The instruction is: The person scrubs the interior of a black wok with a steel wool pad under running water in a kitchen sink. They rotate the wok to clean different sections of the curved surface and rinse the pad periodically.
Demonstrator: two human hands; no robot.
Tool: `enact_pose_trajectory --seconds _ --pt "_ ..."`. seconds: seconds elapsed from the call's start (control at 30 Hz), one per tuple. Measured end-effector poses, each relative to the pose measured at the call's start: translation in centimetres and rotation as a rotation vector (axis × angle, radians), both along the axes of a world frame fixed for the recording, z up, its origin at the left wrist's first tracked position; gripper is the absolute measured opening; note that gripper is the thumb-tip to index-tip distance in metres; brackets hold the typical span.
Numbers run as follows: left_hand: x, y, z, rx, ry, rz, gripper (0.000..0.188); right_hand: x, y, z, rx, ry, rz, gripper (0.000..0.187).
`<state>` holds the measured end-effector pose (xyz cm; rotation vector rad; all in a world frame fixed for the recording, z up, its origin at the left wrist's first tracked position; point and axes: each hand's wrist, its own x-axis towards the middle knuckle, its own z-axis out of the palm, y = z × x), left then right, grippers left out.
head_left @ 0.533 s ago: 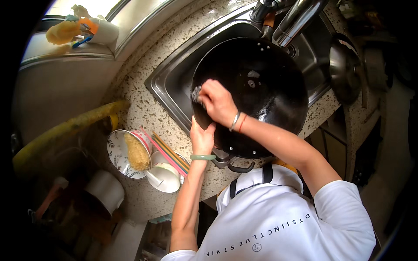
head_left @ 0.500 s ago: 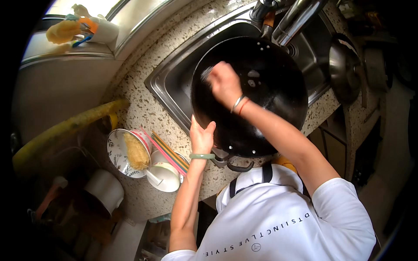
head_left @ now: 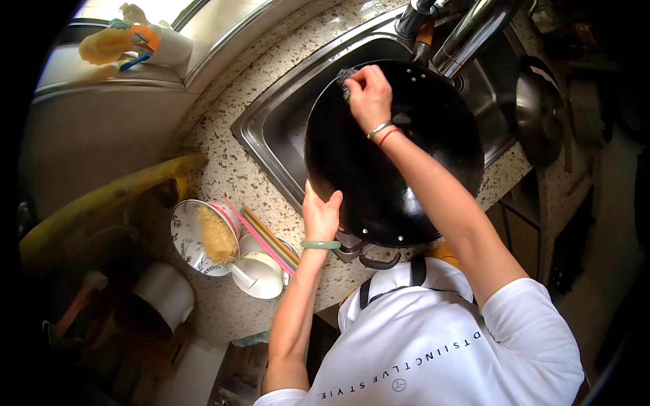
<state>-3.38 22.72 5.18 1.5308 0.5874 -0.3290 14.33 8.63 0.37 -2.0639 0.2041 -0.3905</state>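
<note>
A large black wok (head_left: 379, 183) rests over the metal sink, with its wooden-ended handle (head_left: 424, 40) toward the tap and a loop handle (head_left: 380, 261) close to my body. My left hand (head_left: 321, 218) grips the wok's left rim, thumb on top and the other fingers hidden below. In my right hand (head_left: 371, 97) is a grey steel wool scrubber (head_left: 346, 80), pinched against the inner wall near the far left rim. A small pale wet patch (head_left: 401, 118) shows on the wok's inside, partly behind my right wrist.
Left of the wok stand a patterned bowl (head_left: 184, 233) with a tan brush or sponge, a white cup (head_left: 263, 284) and several chopsticks (head_left: 271, 238). The chrome tap (head_left: 474, 37) hangs over the sink (head_left: 252, 128). A metal lid (head_left: 538, 111) stands at the right.
My right hand has moved the scrubber up and to the right along the wok's inner wall. My left hand keeps its hold on the rim.
</note>
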Motion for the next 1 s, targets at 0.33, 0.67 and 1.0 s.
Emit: enact_pose_trajectory --seconds 0.33,0.67,1.0 --pt "0.2 -0.3 1.1 0.056 0.063 -0.029 0.048 -7.6 4.7 2.9 0.193 0.032 0.379 0.012" --pt "-1.0 0.3 -2.0 0.025 -0.077 -0.018 0.047 -9.0 4.7 2.2 0.135 0.062 0.369 0.013" --pt "-0.7 0.1 -1.0 0.002 -0.031 -0.021 0.054 -4.0 0.9 -0.7 -0.047 0.055 0.145 0.024"
